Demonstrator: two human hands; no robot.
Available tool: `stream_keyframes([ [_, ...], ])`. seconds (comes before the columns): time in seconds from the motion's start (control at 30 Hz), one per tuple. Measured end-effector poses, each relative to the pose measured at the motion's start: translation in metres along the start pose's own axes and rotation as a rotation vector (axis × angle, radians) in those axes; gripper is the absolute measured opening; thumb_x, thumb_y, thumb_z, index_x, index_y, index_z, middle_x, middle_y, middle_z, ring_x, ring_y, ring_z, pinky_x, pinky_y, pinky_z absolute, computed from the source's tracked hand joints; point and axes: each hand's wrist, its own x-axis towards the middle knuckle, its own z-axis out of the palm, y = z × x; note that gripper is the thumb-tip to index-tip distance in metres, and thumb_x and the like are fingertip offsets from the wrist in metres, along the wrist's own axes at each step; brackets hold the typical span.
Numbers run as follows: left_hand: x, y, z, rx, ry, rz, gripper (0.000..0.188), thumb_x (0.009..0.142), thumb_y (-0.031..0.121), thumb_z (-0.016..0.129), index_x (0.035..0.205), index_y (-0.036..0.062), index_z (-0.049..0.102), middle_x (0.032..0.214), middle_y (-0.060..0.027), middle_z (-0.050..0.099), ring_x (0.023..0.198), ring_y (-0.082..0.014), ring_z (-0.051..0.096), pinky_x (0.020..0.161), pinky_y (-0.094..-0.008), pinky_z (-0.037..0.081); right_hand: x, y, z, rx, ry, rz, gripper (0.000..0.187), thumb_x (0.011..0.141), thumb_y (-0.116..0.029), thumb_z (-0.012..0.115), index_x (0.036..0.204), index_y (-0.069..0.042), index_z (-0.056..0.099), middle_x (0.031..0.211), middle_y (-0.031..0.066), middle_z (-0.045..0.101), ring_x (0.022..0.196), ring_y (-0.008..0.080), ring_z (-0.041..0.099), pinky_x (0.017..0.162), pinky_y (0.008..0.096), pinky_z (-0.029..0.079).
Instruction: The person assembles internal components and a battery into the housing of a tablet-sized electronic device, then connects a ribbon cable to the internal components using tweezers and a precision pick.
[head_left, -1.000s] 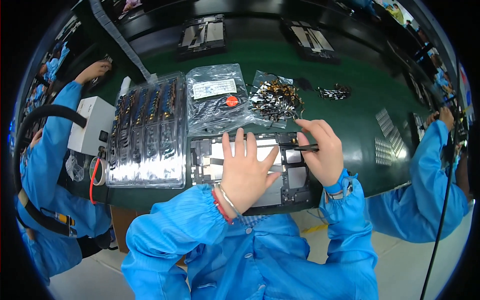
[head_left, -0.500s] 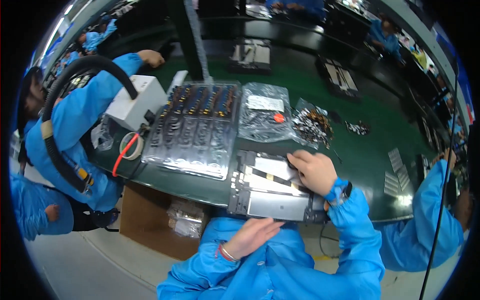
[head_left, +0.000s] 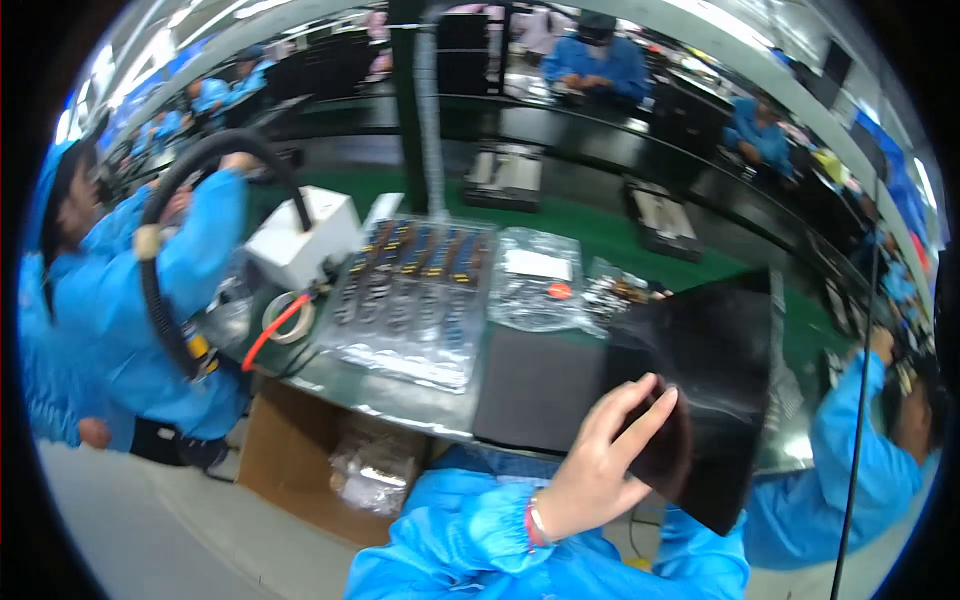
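A tablet (head_left: 715, 370) is raised and tilted at the right front of the table, its glossy black face toward me. My left hand (head_left: 600, 465) reaches up to it with fingers stretched out and apart, the fingertips against the lower left part of that face. Behind the tablet my right hand is hidden; only its blue sleeve (head_left: 705, 555) shows below the lower edge. Just left of the tablet a flat dark grey mat (head_left: 535, 390) lies at the table's front edge.
Left of the mat stands a clear tray (head_left: 405, 320) of small parts. Behind are a plastic bag (head_left: 535, 310) and loose small parts (head_left: 610, 290). A white box (head_left: 305, 240) with a black hose, a tape roll (head_left: 290, 318) and a co-worker (head_left: 130, 300) are left; another sleeve (head_left: 835, 440) is right.
The tablet, lying flat with its inner parts facing up, has been lifted and turned, baring the mat. My left hand has moved right and up to it. My right hand has gone out of sight.
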Motion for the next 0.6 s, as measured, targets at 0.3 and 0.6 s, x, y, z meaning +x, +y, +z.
stream_keyframes([
  [0.3, -0.01, 0.001, 0.01, 0.746, -0.077, 0.115, 0.053, 0.065, 0.001, 0.061, 0.113, 0.0228, 0.061, 0.124, -0.011, 0.045, 0.106, -0.035, 0.042, 0.089, -0.0434, 0.039, 0.009, -0.031, 0.023, -0.261, 0.065, -0.114, 0.045, 0.073, 0.007, 0.049, 0.118, 0.003, 0.053, 0.118, 0.0165, 0.054, 0.08, 0.0141, 0.056, 0.067, 0.0225, 0.045],
  [0.6, -0.009, -0.018, 0.003, -0.133, -0.168, -0.345, 0.042, 0.075, 0.0, 0.064, 0.115, 0.0011, 0.052, 0.115, -0.0155, 0.05, 0.101, -0.0258, 0.054, 0.084, -0.0337, 0.048, 0.03, -0.066, 0.043, -0.503, -0.165, -0.272, 0.053, 0.068, 0.008, 0.049, 0.12, -0.002, 0.053, 0.12, 0.0166, 0.053, 0.055, 0.012, 0.048, 0.055, 0.0244, 0.045],
])
